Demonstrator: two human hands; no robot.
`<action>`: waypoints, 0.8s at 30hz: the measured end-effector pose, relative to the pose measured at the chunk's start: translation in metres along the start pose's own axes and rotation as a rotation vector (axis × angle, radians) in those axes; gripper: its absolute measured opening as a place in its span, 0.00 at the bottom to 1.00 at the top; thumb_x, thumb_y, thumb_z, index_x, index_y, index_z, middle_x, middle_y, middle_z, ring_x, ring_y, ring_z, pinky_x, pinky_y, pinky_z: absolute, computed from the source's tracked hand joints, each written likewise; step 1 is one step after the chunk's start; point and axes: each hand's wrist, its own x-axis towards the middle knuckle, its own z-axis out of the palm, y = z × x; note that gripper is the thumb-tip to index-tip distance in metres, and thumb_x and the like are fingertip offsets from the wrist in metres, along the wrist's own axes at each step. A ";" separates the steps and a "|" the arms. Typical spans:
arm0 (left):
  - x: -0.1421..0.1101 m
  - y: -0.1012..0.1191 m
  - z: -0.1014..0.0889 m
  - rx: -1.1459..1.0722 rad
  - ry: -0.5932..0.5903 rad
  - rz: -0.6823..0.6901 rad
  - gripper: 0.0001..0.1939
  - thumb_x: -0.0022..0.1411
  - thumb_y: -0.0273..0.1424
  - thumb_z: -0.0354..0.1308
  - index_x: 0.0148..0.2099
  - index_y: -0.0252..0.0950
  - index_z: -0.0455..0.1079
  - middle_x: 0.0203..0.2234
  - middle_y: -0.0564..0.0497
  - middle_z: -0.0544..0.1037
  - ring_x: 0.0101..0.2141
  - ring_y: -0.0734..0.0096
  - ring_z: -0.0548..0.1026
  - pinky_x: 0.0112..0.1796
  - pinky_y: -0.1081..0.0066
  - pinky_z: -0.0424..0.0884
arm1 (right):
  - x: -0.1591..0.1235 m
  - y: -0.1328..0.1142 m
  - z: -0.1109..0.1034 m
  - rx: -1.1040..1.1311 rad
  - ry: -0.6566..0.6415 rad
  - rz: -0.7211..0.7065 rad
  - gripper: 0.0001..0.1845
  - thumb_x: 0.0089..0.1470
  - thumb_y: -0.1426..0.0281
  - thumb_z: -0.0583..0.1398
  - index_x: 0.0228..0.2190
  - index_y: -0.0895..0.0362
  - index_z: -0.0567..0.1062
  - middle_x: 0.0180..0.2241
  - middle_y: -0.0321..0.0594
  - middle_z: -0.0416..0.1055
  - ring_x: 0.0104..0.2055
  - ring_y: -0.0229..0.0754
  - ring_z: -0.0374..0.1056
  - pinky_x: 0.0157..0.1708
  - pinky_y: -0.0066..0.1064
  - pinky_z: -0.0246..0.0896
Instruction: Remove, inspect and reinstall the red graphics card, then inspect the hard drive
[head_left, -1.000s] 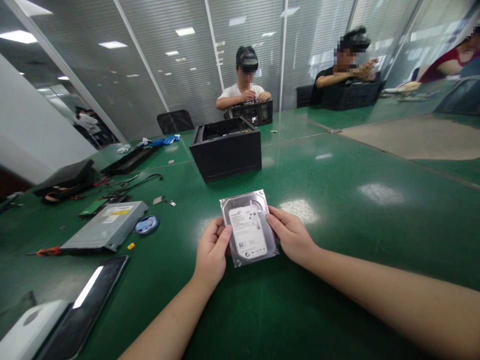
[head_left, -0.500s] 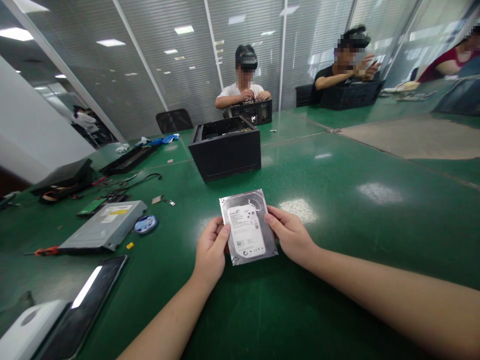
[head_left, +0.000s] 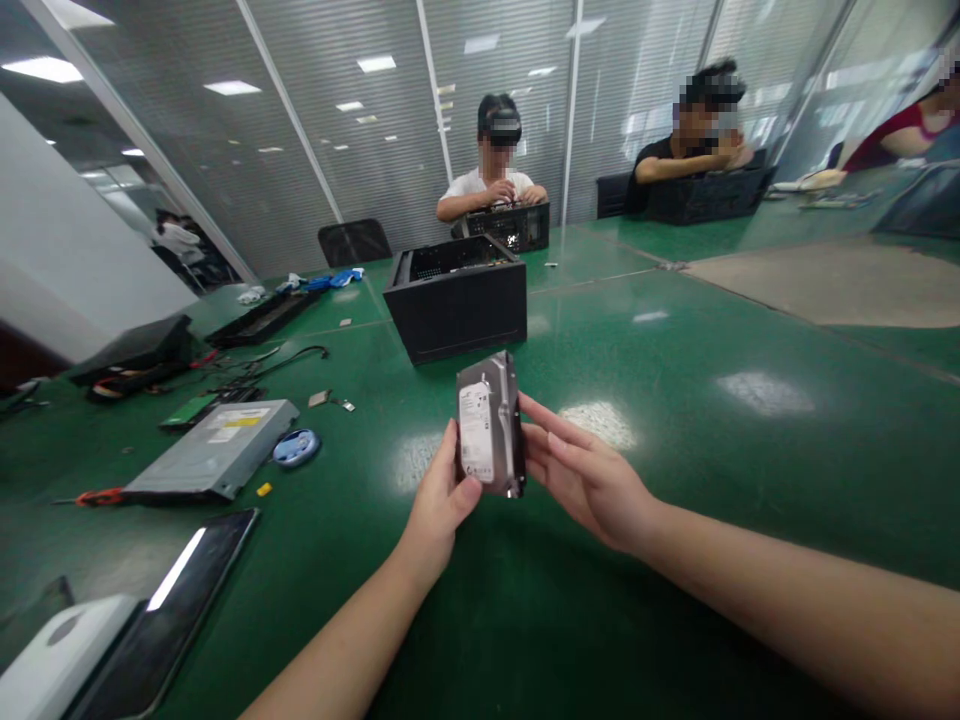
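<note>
A silver hard drive (head_left: 504, 425) with a white label is held up over the green table, turned so that its right side edge shows. My left hand (head_left: 439, 500) grips its lower left, thumb on the front face near the bottom corner. Its other fingers are mostly hidden behind the drive. My right hand (head_left: 592, 475) is beside the drive's right edge with fingers stretched out and apart, the fingertips at or just behind that edge; whether they touch it I cannot tell. Beyond the drive stands a black computer case (head_left: 461, 310), its top side uncovered.
On the left of the table (head_left: 712, 430) lie an optical drive (head_left: 214, 450), a screwdriver (head_left: 97, 497), a blue round container (head_left: 295, 448), a phone-like dark slab (head_left: 169, 610) and cables (head_left: 277, 365). Across the table a person in white (head_left: 491, 185) and one in black (head_left: 697, 150) work at cases.
The hard drive has turned from facing me to angled, showing its right side. My right hand has loosened from its edge, fingers now stretched. My left thumb sits lower on it.
</note>
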 end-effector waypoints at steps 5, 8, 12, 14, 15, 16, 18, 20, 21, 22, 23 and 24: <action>-0.012 0.011 0.006 -0.381 -0.086 -0.209 0.33 0.57 0.54 0.56 0.58 0.40 0.70 0.57 0.41 0.72 0.60 0.45 0.66 0.55 0.50 0.66 | -0.018 -0.011 0.008 -0.866 -0.552 -0.130 0.37 0.63 0.58 0.55 0.68 0.47 0.48 0.71 0.41 0.34 0.72 0.50 0.28 0.67 0.52 0.26; -0.016 0.016 0.005 -0.491 -0.148 -0.303 0.37 0.55 0.60 0.51 0.56 0.39 0.71 0.54 0.39 0.74 0.59 0.41 0.67 0.52 0.46 0.68 | -0.018 -0.009 0.009 -1.210 -0.669 -0.244 0.39 0.61 0.57 0.57 0.68 0.51 0.49 0.71 0.47 0.30 0.72 0.56 0.24 0.66 0.57 0.22; -0.016 0.021 0.004 -0.521 -0.182 -0.355 0.49 0.49 0.70 0.42 0.58 0.38 0.70 0.57 0.39 0.71 0.61 0.42 0.63 0.55 0.45 0.65 | -0.018 -0.005 0.011 -1.411 -0.667 -0.397 0.36 0.62 0.61 0.57 0.67 0.52 0.53 0.71 0.45 0.36 0.72 0.53 0.27 0.66 0.54 0.19; -0.016 0.024 0.005 -0.540 -0.200 -0.362 0.51 0.48 0.71 0.39 0.58 0.38 0.69 0.59 0.40 0.69 0.63 0.43 0.60 0.58 0.46 0.62 | -0.018 -0.004 0.012 -1.457 -0.654 -0.453 0.36 0.61 0.62 0.57 0.67 0.51 0.54 0.71 0.44 0.37 0.73 0.51 0.28 0.66 0.51 0.17; -0.017 0.024 0.005 -0.555 -0.217 -0.365 0.51 0.49 0.71 0.39 0.58 0.38 0.69 0.60 0.40 0.68 0.64 0.44 0.59 0.59 0.46 0.60 | -0.019 -0.003 0.012 -1.472 -0.645 -0.477 0.36 0.61 0.63 0.58 0.66 0.51 0.54 0.71 0.44 0.38 0.72 0.51 0.29 0.66 0.51 0.17; -0.017 0.025 0.006 -0.574 -0.236 -0.366 0.51 0.49 0.71 0.38 0.59 0.38 0.68 0.61 0.40 0.68 0.65 0.45 0.58 0.60 0.47 0.59 | -0.019 -0.002 0.011 -1.484 -0.632 -0.501 0.35 0.60 0.63 0.58 0.66 0.51 0.55 0.70 0.44 0.39 0.72 0.51 0.30 0.66 0.50 0.17; -0.017 0.025 0.006 -0.623 -0.270 -0.362 0.52 0.50 0.70 0.37 0.60 0.37 0.67 0.61 0.40 0.67 0.66 0.46 0.56 0.62 0.47 0.55 | -0.020 -0.001 0.011 -1.512 -0.603 -0.553 0.34 0.60 0.64 0.59 0.65 0.52 0.58 0.70 0.44 0.42 0.72 0.51 0.33 0.66 0.49 0.16; -0.017 0.023 0.005 -0.671 -0.297 -0.358 0.51 0.51 0.70 0.37 0.61 0.37 0.67 0.62 0.41 0.66 0.66 0.48 0.54 0.63 0.49 0.52 | -0.020 0.000 0.010 -1.552 -0.573 -0.608 0.33 0.60 0.64 0.59 0.64 0.52 0.60 0.70 0.43 0.43 0.72 0.50 0.34 0.67 0.47 0.16; -0.017 0.022 0.004 -0.693 -0.314 -0.359 0.51 0.52 0.69 0.38 0.61 0.37 0.66 0.62 0.41 0.66 0.67 0.48 0.53 0.64 0.50 0.51 | -0.020 0.001 0.010 -1.574 -0.555 -0.634 0.32 0.61 0.64 0.59 0.64 0.51 0.60 0.70 0.42 0.44 0.72 0.50 0.35 0.67 0.46 0.17; -0.017 0.021 0.004 -0.719 -0.333 -0.361 0.51 0.52 0.69 0.39 0.62 0.36 0.66 0.63 0.42 0.66 0.67 0.49 0.52 0.64 0.51 0.49 | -0.020 0.001 0.010 -1.593 -0.537 -0.656 0.31 0.61 0.64 0.59 0.64 0.51 0.61 0.70 0.41 0.45 0.72 0.49 0.36 0.67 0.46 0.18; -0.017 0.019 0.003 -0.747 -0.356 -0.363 0.51 0.53 0.68 0.39 0.62 0.35 0.65 0.63 0.41 0.66 0.67 0.49 0.51 0.65 0.52 0.47 | -0.020 0.001 0.010 -1.610 -0.521 -0.674 0.30 0.62 0.63 0.58 0.63 0.51 0.61 0.69 0.41 0.46 0.72 0.48 0.37 0.67 0.45 0.19; -0.017 0.018 0.002 -0.778 -0.379 -0.364 0.50 0.53 0.67 0.40 0.63 0.34 0.64 0.63 0.41 0.65 0.67 0.49 0.51 0.65 0.52 0.45 | -0.020 0.002 0.010 -1.622 -0.505 -0.688 0.29 0.63 0.63 0.57 0.63 0.50 0.62 0.69 0.39 0.47 0.72 0.47 0.38 0.67 0.45 0.21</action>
